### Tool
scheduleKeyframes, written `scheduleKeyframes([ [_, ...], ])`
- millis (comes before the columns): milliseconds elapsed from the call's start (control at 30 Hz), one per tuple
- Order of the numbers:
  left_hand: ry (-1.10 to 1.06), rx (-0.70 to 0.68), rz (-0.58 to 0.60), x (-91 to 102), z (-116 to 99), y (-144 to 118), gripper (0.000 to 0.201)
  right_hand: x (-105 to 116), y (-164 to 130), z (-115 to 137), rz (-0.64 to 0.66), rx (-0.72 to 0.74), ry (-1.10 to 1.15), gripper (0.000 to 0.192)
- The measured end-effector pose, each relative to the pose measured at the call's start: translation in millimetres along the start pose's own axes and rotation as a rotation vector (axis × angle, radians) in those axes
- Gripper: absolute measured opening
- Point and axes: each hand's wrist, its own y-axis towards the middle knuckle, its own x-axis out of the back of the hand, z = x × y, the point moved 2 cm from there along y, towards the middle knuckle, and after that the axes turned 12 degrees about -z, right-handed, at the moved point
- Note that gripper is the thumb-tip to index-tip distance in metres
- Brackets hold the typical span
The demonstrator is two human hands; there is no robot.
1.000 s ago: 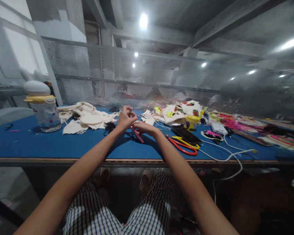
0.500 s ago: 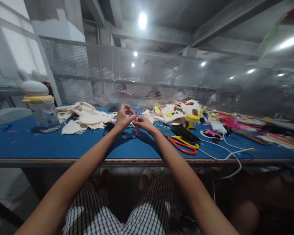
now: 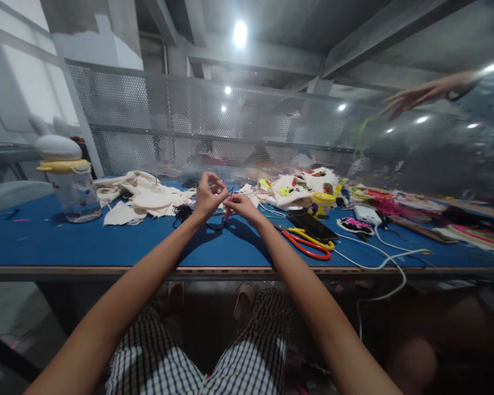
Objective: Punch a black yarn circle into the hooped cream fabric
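My left hand [image 3: 208, 195] is curled shut above the blue desk [image 3: 86, 241], left of the red scissors [image 3: 307, 245]; I cannot tell what it pinches. My right hand [image 3: 239, 206] is closed around a thin pink tool [image 3: 227, 211], which before hung straight down and now leans toward my left hand. Another person's hand [image 3: 411, 99] has come in, far above the scissors.

The table [image 3: 107, 241] under my arms is covered in a matt blue, felt-like sheet, with a bare wood edge at the front. The pink stick [image 3: 227, 213] in my right hand [image 3: 241, 207] looks like smooth plastic. The scissors [image 3: 308, 244] have glossy plastic handles, the phone [image 3: 313, 224] is glossy black. The cream cloth [image 3: 148, 198] is soft and matt, the jar [image 3: 74, 192] clear plastic, the cable [image 3: 379, 258] smooth white.
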Motion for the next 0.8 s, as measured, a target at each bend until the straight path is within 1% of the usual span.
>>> scheduleKeyframes([
  [67,-0.039,0.024,-0.009,-0.3,-1.3,0.7,0.037,0.0,0.2,-0.9,0.002,-0.009,-0.013,0.021],
  [200,-0.063,0.043,0.03,-1.3,-3.2,0.5,0.037,-0.8,0.0,-1.0,0.011,-0.025,-0.016,0.021],
  [400,0.102,-0.089,0.008,-0.5,-4.7,-3.6,0.034,-2.1,-0.2,-0.1,0.027,-0.039,0.022,0.023],
  [467,0.134,-0.115,0.023,-0.5,-3.4,-4.9,0.033,-2.2,-0.3,-0.5,0.046,-0.028,0.025,0.023],
  [600,0.152,-0.128,0.057,-0.7,-0.6,-5.9,0.033,-2.2,-0.5,-1.8,0.076,-0.002,0.021,0.019],
  [800,0.177,-0.143,0.047,-0.3,-0.1,-5.8,0.032,-2.0,-0.6,-2.2,0.094,0.018,0.014,0.013],
])
